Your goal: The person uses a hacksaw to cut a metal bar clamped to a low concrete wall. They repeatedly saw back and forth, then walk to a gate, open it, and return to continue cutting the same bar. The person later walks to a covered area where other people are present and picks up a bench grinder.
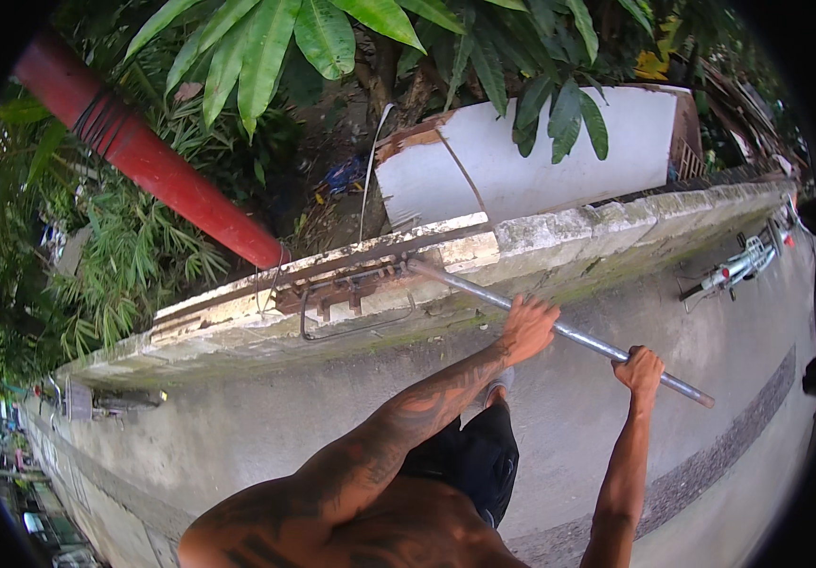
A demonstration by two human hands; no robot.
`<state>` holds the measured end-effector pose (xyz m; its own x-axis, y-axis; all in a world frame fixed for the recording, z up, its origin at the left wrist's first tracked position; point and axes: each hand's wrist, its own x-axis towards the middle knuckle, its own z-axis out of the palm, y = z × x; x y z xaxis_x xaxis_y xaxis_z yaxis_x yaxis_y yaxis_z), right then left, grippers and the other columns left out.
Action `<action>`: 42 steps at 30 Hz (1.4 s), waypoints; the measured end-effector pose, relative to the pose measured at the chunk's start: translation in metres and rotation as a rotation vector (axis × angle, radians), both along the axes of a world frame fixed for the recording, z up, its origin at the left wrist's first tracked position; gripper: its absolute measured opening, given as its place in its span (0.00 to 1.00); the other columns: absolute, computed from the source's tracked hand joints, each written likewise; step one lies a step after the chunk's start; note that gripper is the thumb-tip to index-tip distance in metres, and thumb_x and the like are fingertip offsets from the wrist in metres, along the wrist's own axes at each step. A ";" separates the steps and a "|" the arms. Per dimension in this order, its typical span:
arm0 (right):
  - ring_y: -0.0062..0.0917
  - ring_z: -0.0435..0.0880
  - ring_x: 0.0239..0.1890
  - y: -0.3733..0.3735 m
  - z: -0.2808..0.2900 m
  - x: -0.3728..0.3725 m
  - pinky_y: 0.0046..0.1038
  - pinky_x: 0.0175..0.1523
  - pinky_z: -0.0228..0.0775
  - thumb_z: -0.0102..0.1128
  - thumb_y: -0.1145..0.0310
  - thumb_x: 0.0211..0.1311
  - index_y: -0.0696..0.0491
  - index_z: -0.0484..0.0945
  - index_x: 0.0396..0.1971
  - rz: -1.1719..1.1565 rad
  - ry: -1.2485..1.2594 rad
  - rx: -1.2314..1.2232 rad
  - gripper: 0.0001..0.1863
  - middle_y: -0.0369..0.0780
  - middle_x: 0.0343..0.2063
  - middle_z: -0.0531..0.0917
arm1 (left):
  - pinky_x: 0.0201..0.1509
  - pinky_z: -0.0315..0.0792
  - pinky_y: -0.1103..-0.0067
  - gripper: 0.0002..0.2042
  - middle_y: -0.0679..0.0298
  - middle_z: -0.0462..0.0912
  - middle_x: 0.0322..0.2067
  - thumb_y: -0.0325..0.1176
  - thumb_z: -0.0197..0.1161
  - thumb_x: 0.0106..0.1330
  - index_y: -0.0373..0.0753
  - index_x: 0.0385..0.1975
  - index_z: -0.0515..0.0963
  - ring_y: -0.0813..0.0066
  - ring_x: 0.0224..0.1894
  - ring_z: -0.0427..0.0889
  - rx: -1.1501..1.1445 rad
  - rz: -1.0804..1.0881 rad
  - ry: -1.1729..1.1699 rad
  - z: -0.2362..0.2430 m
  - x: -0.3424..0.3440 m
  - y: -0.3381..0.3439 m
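Across the middle right slants a long grey metal pipe (590,342). My left hand (527,329) is closed around it near the middle, fingers slightly blurred. My right hand (640,370) grips it nearer its lower right end. The pipe's far end meets a rusty metal fixture (355,301) with several short pegs, mounted on a worn plank (470,250) atop the low wall. A thin bent metal rod (305,320) hangs out from the fixture over the wall's side. Whether the pipe's end is fitted over a rod cannot be made out.
The low concrete wall (607,225) runs across the scene. Behind it lean a large white panel (531,170) and a thick red pole (167,186), under leafy branches (323,43). A parked bicycle (739,265) stands at the right on the concrete pavement (578,454).
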<state>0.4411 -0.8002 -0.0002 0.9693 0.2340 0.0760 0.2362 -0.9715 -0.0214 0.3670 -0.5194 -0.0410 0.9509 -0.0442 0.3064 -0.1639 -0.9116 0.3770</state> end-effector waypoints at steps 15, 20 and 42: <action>0.51 0.85 0.27 0.026 0.000 -0.245 0.47 0.36 0.77 0.73 0.56 0.44 0.53 0.81 0.19 -0.340 0.089 -0.018 0.15 0.51 0.21 0.84 | 0.53 0.61 0.67 0.14 0.67 0.78 0.34 0.37 0.72 0.49 0.43 0.34 0.77 0.68 0.44 0.75 -0.038 -0.343 -0.003 0.001 -0.118 0.034; 0.51 0.83 0.26 -0.014 0.018 -0.227 0.45 0.35 0.75 0.74 0.47 0.48 0.57 0.77 0.18 -0.087 0.400 0.158 0.26 0.51 0.18 0.81 | 0.57 0.59 0.66 0.09 0.66 0.80 0.31 0.35 0.69 0.55 0.42 0.32 0.79 0.71 0.45 0.75 -0.004 -0.310 0.092 0.000 -0.117 0.018; 0.52 0.82 0.23 -0.025 0.019 -0.262 0.46 0.32 0.73 0.75 0.37 0.47 0.57 0.77 0.17 -0.165 0.286 0.139 0.33 0.51 0.15 0.80 | 0.63 0.59 0.63 0.13 0.66 0.76 0.33 0.32 0.71 0.51 0.42 0.34 0.76 0.69 0.46 0.72 0.054 -0.270 0.109 0.007 -0.133 0.020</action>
